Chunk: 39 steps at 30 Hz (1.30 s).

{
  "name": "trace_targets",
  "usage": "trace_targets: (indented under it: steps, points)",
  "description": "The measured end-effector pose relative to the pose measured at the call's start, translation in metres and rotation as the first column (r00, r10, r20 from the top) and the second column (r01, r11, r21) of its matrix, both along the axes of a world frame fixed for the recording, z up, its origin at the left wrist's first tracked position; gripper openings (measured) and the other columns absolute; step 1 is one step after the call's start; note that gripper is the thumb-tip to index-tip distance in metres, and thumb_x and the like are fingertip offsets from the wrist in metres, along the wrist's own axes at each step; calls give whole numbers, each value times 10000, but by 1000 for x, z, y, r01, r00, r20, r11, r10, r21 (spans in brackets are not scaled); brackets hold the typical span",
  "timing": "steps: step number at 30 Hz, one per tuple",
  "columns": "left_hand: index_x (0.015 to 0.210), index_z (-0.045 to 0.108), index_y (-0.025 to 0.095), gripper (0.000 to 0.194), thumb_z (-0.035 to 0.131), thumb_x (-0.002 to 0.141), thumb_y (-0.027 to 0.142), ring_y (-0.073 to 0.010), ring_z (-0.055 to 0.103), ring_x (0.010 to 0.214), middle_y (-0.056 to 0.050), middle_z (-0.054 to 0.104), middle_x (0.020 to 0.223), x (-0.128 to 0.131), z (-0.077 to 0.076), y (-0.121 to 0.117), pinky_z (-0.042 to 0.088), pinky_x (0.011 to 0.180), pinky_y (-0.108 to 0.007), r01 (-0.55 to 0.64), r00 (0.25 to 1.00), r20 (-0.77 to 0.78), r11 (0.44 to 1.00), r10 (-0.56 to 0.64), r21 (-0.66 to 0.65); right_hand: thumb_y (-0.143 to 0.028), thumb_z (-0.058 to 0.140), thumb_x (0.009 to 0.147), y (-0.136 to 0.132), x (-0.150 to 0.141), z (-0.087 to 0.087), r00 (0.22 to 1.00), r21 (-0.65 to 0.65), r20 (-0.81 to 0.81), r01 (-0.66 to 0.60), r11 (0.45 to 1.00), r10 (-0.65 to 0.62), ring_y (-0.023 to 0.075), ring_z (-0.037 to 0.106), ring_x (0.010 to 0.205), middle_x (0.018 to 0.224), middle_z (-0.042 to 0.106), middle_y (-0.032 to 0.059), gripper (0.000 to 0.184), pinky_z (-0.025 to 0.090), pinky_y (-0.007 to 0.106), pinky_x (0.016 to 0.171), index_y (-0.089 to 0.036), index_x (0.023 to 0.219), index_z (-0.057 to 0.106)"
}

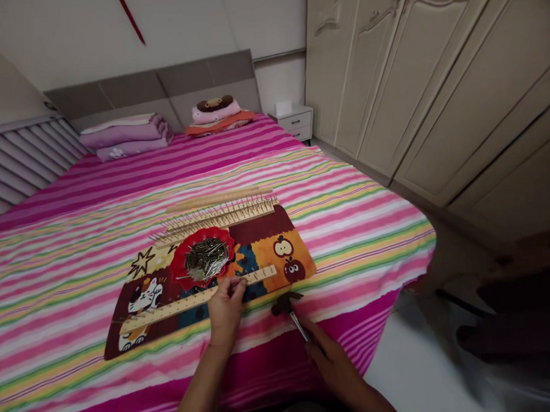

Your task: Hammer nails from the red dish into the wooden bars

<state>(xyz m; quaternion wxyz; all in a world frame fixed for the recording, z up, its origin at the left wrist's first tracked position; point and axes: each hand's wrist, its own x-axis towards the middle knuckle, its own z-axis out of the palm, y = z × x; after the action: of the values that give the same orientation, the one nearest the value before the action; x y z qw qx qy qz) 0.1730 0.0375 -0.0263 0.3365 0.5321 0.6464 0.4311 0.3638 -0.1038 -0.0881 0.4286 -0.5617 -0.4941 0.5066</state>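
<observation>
My left hand is pinched at a pale wooden strip, its fingertips closed on what looks like a nail; the tip itself is mostly hidden. Several nails stand in that strip, which lies across a patterned mat. In my right hand is a hammer, gripped by its handle. Its dark head is low over the striped cover, to the right of the strip and just off the mat's near edge. Behind the strip, a red scalloped dish holds a heap of nails.
Wooden strips full of upright nails lie along the mat's far edge. All this rests on a bed with a striped cover. Folded bedding lies near the headboard. A nightstand and a wardrobe stand to the right.
</observation>
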Motion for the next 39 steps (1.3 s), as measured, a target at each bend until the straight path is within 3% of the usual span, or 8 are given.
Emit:
trace_targets:
  steps: [6, 15, 20, 24, 27, 32, 39]
  points:
    - [752, 651, 209, 288, 596, 661, 476, -136, 583, 657, 22, 660, 661, 2, -5, -1, 439, 657, -239, -1, 996, -91, 1000, 1, -4, -174, 475, 857, 0, 0, 1, 1000, -5, -5, 7, 1000, -7, 238, 478, 1274, 1348, 572, 44, 505, 362, 417, 1066, -228, 1359, 492]
    - [751, 657, 216, 263, 562, 682, 451, -138, 580, 606, 17, 650, 633, 5, -10, -1, 446, 627, -239, 27, 978, -209, 997, -10, 76, -158, 468, 880, -4, -1, 4, 1000, 26, -4, -15, 1000, 15, 215, 434, 1309, 1403, 513, 30, 520, 305, 416, 1100, -252, 1391, 445]
    - [772, 666, 214, 250, 537, 719, 421, -148, 612, 668, -9, 693, 733, 4, -16, -3, 464, 674, -250, 74, 966, -255, 985, -32, 158, -205, 447, 913, -10, -1, 34, 999, 33, 34, 0, 999, -1, 215, 462, 1289, 1399, 518, 50, 470, 347, 402, 1083, -241, 1382, 456]
    - [777, 666, 219, 228, 528, 738, 396, -157, 628, 711, -17, 705, 773, 4, -18, -3, 474, 707, -262, 92, 959, -282, 976, -33, 199, -209, 429, 932, 2, -3, 74, 992, 138, 117, -59, 989, 43, 200, 472, 1281, 1370, 549, 33, 470, 381, 383, 1065, -275, 1398, 417]
    - [767, 664, 219, 208, 516, 750, 366, -161, 633, 738, -21, 703, 785, 4, -18, -3, 476, 717, -265, 117, 953, -299, 968, -46, 223, -163, 392, 942, 20, -8, 94, 981, 263, 179, -120, 957, 74, 182, 516, 1241, 1349, 568, 21, 489, 428, 355, 1029, -297, 1412, 377]
    - [744, 653, 216, 191, 493, 760, 319, -151, 611, 696, -12, 677, 728, 5, -19, -3, 460, 659, -251, 144, 935, -351, 957, -49, 251, -117, 366, 934, 43, -21, 94, 950, 375, 299, -206, 904, 92, 190, 529, 1219, 1314, 582, 80, 501, 437, 340, 1015, -225, 1423, 362]
    - [755, 657, 217, 183, 492, 772, 294, -143, 600, 666, -5, 653, 689, 5, -18, -4, 455, 640, -241, 157, 926, -372, 960, -62, 231, -130, 377, 916, 45, -24, 97, 900, 290, 417, -267, 919, 130, 257, 601, 1098, 1151, 648, 142, 512, 499, 425, 925, -194, 1424, 371]
